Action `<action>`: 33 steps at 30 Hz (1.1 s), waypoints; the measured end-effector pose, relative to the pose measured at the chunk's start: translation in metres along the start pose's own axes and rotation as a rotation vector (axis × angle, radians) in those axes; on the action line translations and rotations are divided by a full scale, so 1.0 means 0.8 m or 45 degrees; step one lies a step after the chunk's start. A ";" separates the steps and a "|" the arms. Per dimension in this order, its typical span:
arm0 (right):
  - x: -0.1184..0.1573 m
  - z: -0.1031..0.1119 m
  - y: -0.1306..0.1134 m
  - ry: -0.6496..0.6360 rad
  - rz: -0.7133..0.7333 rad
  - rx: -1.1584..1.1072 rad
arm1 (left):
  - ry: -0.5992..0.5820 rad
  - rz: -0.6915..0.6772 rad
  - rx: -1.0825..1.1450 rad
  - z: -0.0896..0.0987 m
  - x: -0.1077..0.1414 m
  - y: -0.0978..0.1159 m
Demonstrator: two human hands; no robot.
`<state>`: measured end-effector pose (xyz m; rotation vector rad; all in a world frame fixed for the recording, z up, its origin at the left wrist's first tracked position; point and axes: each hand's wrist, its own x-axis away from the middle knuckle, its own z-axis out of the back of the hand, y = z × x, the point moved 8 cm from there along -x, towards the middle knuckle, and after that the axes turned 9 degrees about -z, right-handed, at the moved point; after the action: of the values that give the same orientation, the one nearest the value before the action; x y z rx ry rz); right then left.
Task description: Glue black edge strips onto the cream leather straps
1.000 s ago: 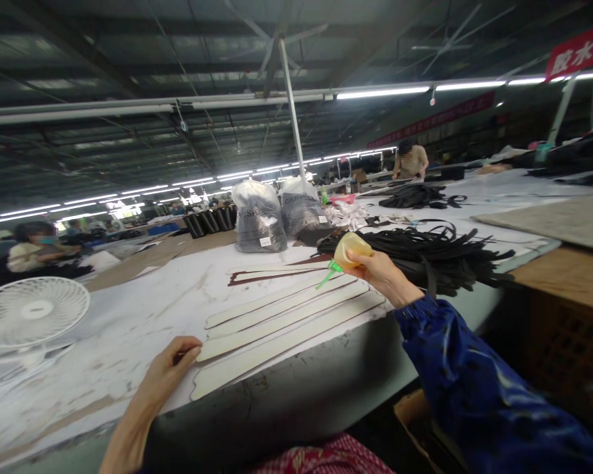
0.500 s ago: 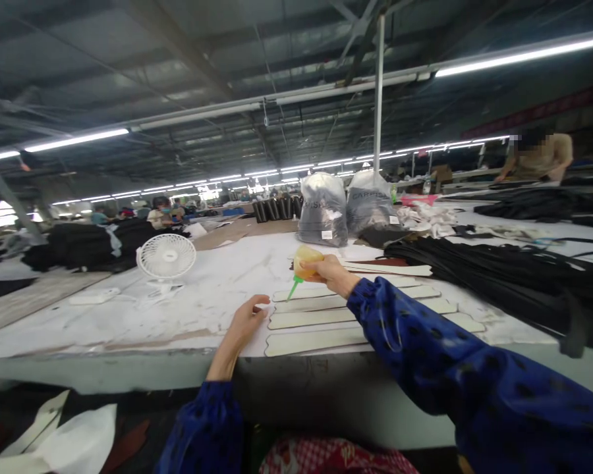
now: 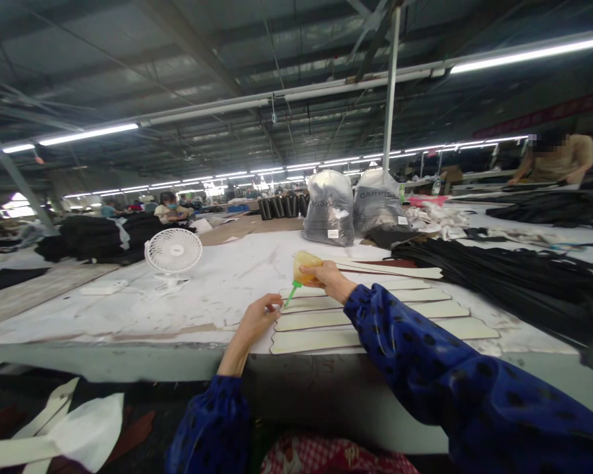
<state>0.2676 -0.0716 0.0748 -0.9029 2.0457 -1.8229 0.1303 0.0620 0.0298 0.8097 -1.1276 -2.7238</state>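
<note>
While our right hand [image 3: 330,279] clasps the bottle [image 3: 304,265], our left hand [image 3: 257,318], hold unclear, sits nearer the left ends of the crosswise strips [image 3: 316,320].

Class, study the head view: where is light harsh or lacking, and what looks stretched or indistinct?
In the head view, the upper-right tube lamp glares white beneath a dim roof; shadow fills the space under the table; the right blue sleeve shines and seems stretched toward the corner; a distant co-worker at left looks soft, while the squeeze bottle is fairly clear.
</note>
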 end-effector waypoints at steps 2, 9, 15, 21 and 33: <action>0.001 -0.003 0.000 -0.008 -0.002 -0.002 | 0.000 -0.001 0.013 -0.001 0.000 -0.002; 0.001 -0.009 0.004 -0.046 0.036 0.019 | 0.009 0.001 0.050 -0.003 -0.001 -0.008; -0.002 0.011 0.003 -0.007 0.052 0.050 | 0.005 0.004 0.062 -0.003 0.000 -0.010; 0.003 0.029 -0.003 0.006 0.102 0.061 | -0.006 -0.012 0.053 -0.003 0.000 -0.009; 0.020 0.070 -0.020 0.059 0.137 0.060 | 0.017 -0.002 0.056 0.000 0.001 -0.003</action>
<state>0.2917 -0.1260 0.0832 -0.7299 2.0275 -1.8423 0.1296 0.0633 0.0280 0.8330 -1.1893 -2.6997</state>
